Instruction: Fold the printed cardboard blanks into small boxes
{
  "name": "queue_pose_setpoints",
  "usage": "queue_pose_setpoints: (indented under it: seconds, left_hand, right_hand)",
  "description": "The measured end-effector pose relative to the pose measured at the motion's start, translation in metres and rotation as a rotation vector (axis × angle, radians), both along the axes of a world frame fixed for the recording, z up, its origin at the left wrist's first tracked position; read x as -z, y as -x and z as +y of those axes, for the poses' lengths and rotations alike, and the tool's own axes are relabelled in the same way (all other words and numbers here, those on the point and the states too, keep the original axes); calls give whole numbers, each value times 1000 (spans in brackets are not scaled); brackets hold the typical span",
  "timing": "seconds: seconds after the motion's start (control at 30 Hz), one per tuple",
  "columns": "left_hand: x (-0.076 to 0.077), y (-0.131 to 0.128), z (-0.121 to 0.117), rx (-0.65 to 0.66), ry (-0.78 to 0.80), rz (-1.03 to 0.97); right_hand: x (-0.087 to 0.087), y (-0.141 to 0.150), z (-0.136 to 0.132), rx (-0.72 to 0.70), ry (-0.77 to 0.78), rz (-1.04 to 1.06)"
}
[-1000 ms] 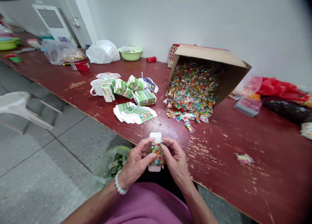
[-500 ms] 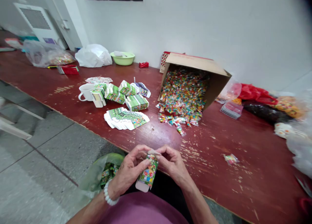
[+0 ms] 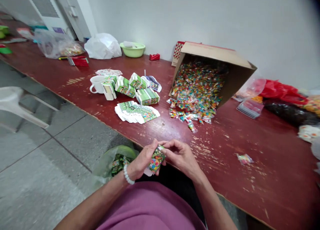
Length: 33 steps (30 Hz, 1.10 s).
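Observation:
Over my lap at the table's front edge, a small green printed carton (image 3: 157,160) is held between both hands. My left hand (image 3: 143,161) wraps around it from the left, some fingers hidden behind. My right hand (image 3: 178,154) pinches its upper end, where the flap is mostly covered by the fingers. A white flap sticks out at the lower end. On the table ahead lies a fanned stack of flat cartons (image 3: 136,112). Beyond it sit banded bundles of cartons (image 3: 147,96). A tipped cardboard box (image 3: 220,50) spills small wrapped candies (image 3: 197,86) toward me.
A lined green bin (image 3: 122,150) with filled cartons stands on the floor at my left. One candy packet (image 3: 244,159) lies alone at the right. A white mug (image 3: 97,84), a green basin (image 3: 132,50) and plastic bags (image 3: 103,46) stand farther back. A white chair (image 3: 22,105) is at left.
The carton has turned and its top flap, which stuck up before, is now pressed down under my fingers. My left hand has wrapped further around it. The view has shifted slightly.

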State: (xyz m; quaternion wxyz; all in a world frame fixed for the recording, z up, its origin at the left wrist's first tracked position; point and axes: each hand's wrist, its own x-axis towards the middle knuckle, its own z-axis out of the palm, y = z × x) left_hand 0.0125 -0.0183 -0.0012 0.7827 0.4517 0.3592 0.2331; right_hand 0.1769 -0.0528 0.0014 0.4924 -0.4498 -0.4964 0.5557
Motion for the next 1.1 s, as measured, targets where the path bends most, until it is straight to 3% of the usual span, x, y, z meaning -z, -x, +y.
queue_pose_setpoints:
  seconds: [0.3, 0.43, 0.63, 0.87, 1.1]
  left_hand:
    - [-1, 2, 2, 35, -167, 89]
    - [-2, -1, 0, -6, -116, 49]
    - [1, -3, -5, -37, -20, -12]
    - [3, 0, -4, -37, -1, -44]
    - [-3, -3, -2, 66, -77, -26]
  right_hand:
    - [1, 4, 7, 55, 94, 215]
    - [-4, 8, 3, 90, 68, 174]
    - [3, 8, 2, 117, 190, 252]
    - [-5, 3, -2, 42, 98, 125]
    - [3, -5, 3, -54, 320, 375]
